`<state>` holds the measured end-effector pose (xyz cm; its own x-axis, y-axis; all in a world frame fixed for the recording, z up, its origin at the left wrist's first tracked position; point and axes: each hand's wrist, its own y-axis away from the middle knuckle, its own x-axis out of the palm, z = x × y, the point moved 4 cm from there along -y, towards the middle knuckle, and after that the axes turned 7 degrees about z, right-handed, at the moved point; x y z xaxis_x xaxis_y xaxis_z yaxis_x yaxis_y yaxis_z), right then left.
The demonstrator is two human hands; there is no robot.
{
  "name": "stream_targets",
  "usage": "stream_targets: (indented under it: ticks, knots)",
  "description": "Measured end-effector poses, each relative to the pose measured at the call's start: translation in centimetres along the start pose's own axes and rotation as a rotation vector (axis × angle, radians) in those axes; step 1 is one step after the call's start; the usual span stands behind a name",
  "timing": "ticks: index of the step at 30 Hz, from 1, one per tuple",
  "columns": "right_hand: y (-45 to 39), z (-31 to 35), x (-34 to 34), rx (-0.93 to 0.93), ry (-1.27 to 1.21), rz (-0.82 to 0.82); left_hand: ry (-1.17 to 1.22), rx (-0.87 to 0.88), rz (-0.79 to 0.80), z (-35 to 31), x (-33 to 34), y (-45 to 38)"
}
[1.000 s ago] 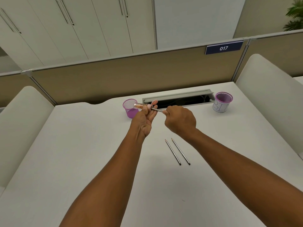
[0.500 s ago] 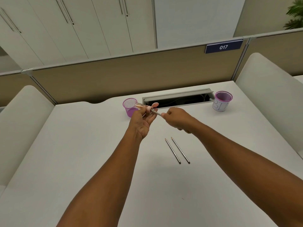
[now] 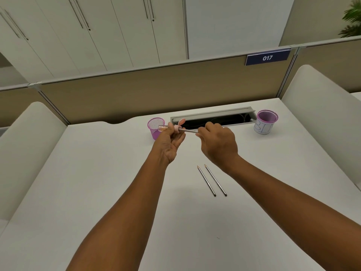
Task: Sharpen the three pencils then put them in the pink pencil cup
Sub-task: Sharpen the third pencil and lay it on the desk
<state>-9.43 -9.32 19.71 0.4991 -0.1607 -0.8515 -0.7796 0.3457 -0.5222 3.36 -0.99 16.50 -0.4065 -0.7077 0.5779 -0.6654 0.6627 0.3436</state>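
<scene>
White desk (image 3: 97,192); held pencil (image 3: 188,130) level, tip leftward into sharpener (image 3: 176,127).

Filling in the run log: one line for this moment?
step: sharpening | left hand: sharpener | right hand: pencil | desk: two pencils | cup: no pencils seen

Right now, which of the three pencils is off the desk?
The pencil held between both hands: right hand grips its shaft, left hand holds the pink sharpener on its tip. The two other pencils lie side by side on the desk.
</scene>
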Motion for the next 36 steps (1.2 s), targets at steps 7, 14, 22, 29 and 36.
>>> stream_targets:
  ticks: [7,14,22,29,36]
  knots:
    - [-0.3,0.2,-0.8,0.114,-0.019,0.116,0.000,-0.003,0.069,1.0,0.4,0.3]
    - [-0.4,-1.5,0.6,0.895,-0.926,0.905,0.016,-0.038,0.087,1.6,0.2,0.1]
    - [-0.4,-0.9,0.4,0.331,-0.315,0.481,0.056,-0.027,0.056,1.7,0.1,0.2]
    - [-0.3,-1.0,1.0,0.754,-0.719,0.719,0.067,-0.036,0.065,1.7,0.3,0.3]
    - [0.0,-0.8,1.3,0.842,-1.010,0.932,0.046,-0.037,0.027,1.9,-0.2,0.4]
